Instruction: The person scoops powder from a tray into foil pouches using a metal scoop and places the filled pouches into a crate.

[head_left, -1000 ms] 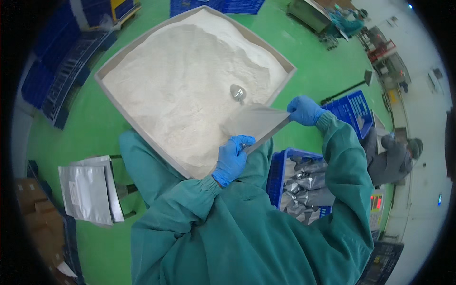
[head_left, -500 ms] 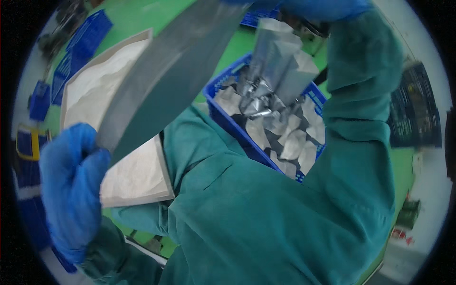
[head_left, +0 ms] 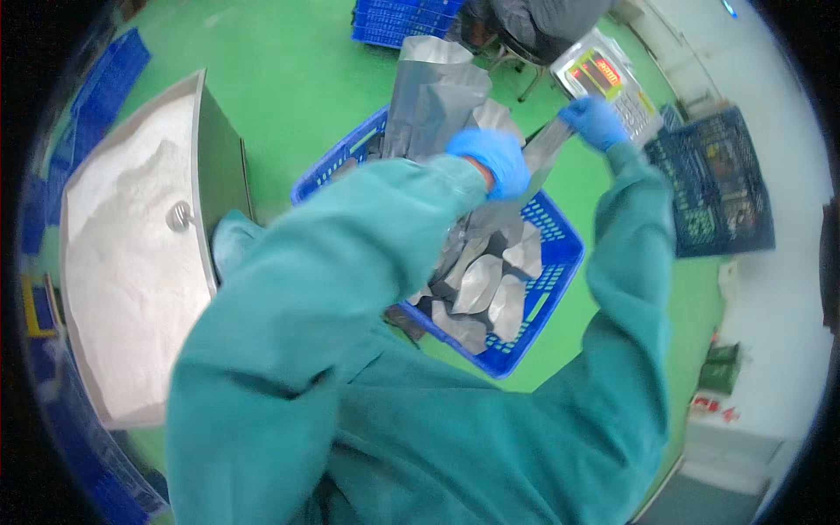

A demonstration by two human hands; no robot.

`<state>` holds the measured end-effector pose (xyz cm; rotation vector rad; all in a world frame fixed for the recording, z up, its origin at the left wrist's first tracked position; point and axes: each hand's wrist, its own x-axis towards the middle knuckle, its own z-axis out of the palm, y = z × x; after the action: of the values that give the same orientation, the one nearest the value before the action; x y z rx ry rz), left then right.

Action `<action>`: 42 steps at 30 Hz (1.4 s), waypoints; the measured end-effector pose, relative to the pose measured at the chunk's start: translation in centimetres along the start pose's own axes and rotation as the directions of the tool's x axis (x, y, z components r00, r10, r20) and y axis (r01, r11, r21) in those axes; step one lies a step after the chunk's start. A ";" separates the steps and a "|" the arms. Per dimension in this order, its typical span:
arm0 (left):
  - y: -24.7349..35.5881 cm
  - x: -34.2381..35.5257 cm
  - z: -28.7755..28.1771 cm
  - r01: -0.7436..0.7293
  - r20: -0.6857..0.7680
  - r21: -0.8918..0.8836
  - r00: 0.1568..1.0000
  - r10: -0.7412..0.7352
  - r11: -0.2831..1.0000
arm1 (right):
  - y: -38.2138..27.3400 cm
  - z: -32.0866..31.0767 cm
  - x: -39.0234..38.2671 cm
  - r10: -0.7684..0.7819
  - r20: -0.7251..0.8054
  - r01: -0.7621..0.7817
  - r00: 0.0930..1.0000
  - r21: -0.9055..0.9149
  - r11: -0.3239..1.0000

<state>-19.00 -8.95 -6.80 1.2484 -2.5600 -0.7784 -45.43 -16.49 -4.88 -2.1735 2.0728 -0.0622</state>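
Over the blue basket (head_left: 560, 262), a silvery-grey plastic bag (head_left: 544, 157) is stretched between my gloved hands. My right hand (head_left: 598, 122) pinches its upper right edge, close to the scale. At the bag's other side is my left hand (head_left: 490, 162), curled and slightly blurred, its fingertips turned out of sight. The lower part of the bag hangs into the basket. Filled or folded silver bags (head_left: 479, 284) lie in the basket. Taller open-topped bags (head_left: 429, 96) stand at its far left side, just beyond my left hand.
To my left stands a metal bin (head_left: 210, 140) of white powder (head_left: 131, 289), with a round metal knob (head_left: 180, 216) in it. A scale (head_left: 604, 79) with a lit display is at the far right. A dark crate (head_left: 713, 184) leans by the right wall; blue crates (head_left: 407, 22) stand at the back.
Both hands have moved with the bag from above my lap and the powder bin to over the basket. My left hand crossed rightward. My view has shifted, bringing the scale into sight.
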 end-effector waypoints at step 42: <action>-5.0 -76.0 23.6 0.751 -0.402 -0.630 -0.534 -0.743 -0.199 | -72.1 38.8 -25.4 -0.889 0.450 0.821 0.081 0.476 0.315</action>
<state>23.05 56.34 -24.95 2.7462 -0.1489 -0.0655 29.50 14.66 -32.43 -2.4663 0.1560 0.4236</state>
